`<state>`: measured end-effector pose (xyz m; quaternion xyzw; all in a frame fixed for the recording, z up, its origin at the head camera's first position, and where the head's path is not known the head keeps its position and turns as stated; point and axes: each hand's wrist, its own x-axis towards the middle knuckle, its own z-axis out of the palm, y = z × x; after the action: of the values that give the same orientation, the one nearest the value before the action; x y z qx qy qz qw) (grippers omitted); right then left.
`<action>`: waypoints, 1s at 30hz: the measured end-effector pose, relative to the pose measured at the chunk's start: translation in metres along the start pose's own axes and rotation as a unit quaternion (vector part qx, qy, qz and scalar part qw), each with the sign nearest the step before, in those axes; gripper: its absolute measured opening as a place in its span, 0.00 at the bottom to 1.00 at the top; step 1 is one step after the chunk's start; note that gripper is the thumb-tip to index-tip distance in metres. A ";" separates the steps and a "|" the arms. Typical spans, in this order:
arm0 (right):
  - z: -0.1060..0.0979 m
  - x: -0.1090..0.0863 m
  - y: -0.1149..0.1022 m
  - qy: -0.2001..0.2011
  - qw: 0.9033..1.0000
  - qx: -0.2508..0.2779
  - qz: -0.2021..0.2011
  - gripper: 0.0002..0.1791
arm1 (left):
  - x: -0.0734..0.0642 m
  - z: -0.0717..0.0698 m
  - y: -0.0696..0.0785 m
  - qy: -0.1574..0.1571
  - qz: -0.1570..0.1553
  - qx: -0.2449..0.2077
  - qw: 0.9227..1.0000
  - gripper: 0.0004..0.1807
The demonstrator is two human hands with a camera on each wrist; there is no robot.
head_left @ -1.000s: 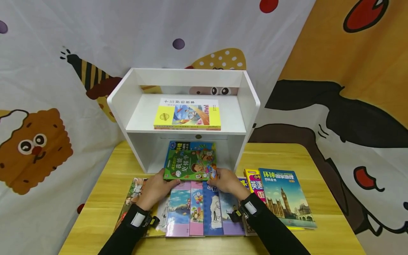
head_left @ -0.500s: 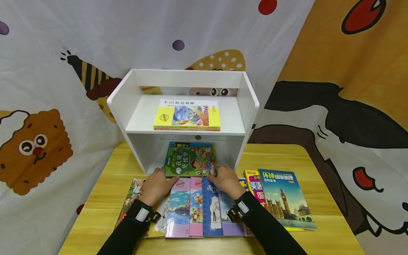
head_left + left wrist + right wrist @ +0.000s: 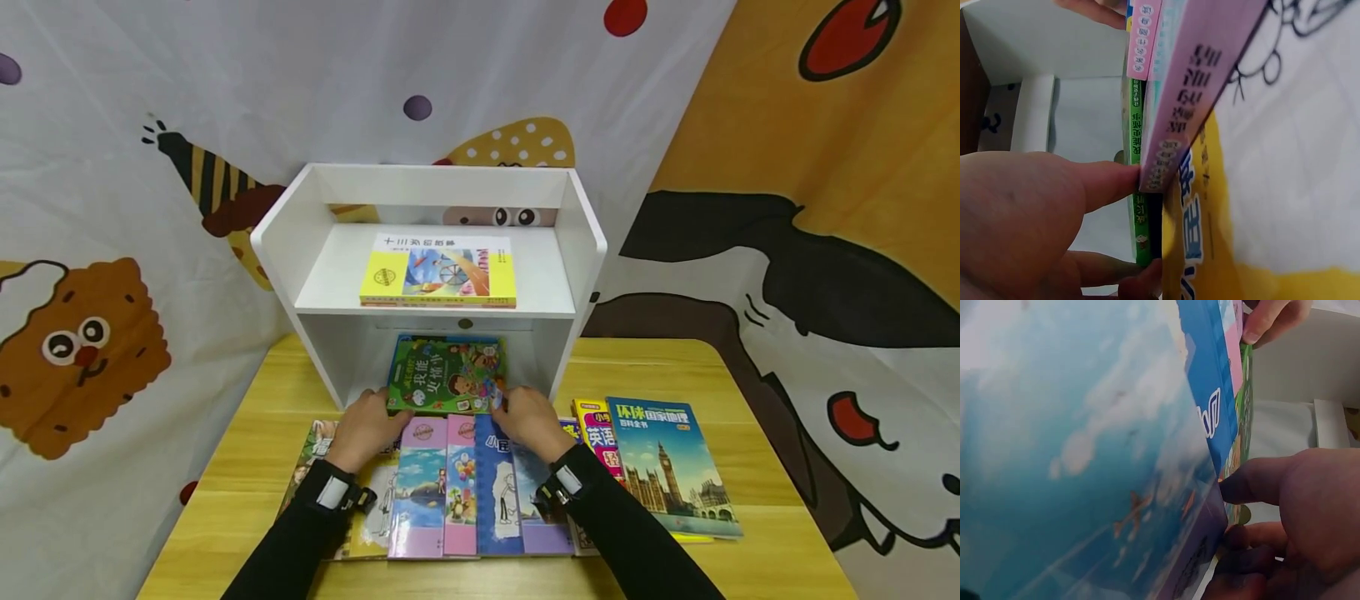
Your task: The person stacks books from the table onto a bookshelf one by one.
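Observation:
A green picture book (image 3: 442,375) lies in the lower compartment of a white shelf (image 3: 437,312), on top of a blue-edged book (image 3: 457,338) that is mostly covered. My left hand (image 3: 367,432) holds its front left corner, the thumb (image 3: 1110,182) against the spine and the fingers at the side. At the front right corner, my right hand (image 3: 531,423) has its thumb (image 3: 1250,478) on the book and its other fingers bent beside it. Below both hands, a row of overlapping books (image 3: 422,500) lies on the table; part of it is hidden by my forearms.
Yellow-covered books (image 3: 442,279) lie stacked on the upper shelf board. To the right on the wooden table (image 3: 772,533) are a teal geography book (image 3: 675,467) and a pink-and-yellow English book (image 3: 600,433). A printed curtain (image 3: 247,75) hangs behind.
The green book has moved back into the lower compartment, and now covers nearly all of the blue-edged book. Both hands have moved slightly forward with it.

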<state>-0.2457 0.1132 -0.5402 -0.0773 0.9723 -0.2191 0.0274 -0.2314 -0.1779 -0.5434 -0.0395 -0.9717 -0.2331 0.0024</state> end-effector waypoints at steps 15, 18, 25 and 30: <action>0.003 0.010 0.000 -0.022 0.999 -0.019 0.014 0.27 | 0.010 0.004 -0.006 0.028 -0.030 -0.009 0.999 0.29; 0.003 0.013 0.000 -0.017 1.000 -0.018 0.016 0.26 | 0.011 0.005 -0.007 0.031 -0.028 -0.012 0.999 0.27; 0.005 0.016 0.001 -0.006 0.999 -0.011 0.031 0.29 | 0.013 0.002 -0.007 0.040 -0.022 -0.036 0.998 0.18; 0.006 0.017 0.000 -0.010 0.999 -0.010 0.032 0.30 | 0.014 0.000 -0.006 0.043 -0.009 -0.033 0.999 0.16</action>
<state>-0.2616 0.1079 -0.5456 -0.0489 0.9760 -0.2077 0.0430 -0.2462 -0.1821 -0.5461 -0.0208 -0.9629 -0.2661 0.0406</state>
